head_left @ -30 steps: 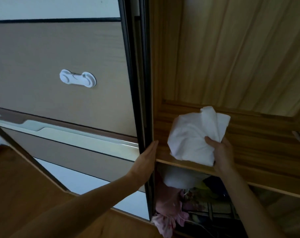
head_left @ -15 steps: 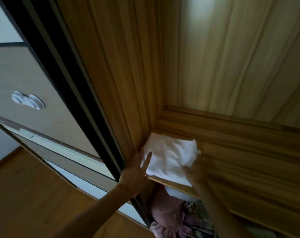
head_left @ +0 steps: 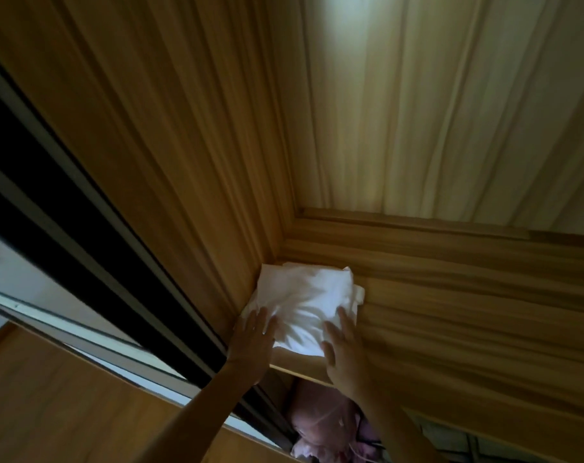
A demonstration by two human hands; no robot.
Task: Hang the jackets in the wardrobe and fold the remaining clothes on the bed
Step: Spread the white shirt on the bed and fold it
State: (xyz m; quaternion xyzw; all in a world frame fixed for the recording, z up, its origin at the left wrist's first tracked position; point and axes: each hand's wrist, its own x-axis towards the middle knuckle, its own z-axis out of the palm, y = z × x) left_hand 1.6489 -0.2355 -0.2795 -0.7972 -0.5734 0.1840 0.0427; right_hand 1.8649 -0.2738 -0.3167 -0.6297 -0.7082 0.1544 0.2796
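Cloth [head_left: 304, 302] lay beyond our left hand [head_left: 250, 342] and right hand [head_left: 344, 355], both flat, apparently pressing its near edge toward the shelf [head_left: 467, 312] corner.

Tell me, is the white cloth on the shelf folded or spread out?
Folded: the white cloth sits as a compact, layered bundle in a corner of the shelf, left hand and right hand flat on it.

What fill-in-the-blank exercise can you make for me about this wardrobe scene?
1. The folded garment on the wooden shelf is ____ in colour.
2. It lies in the shelf's ____ corner, against the side wall.
3. The left hand and the right hand lie flat; ____ of them touch the folded garment.
4. Under the shelf, the clothing looks ____.

Missing words: white; left; both; pink.
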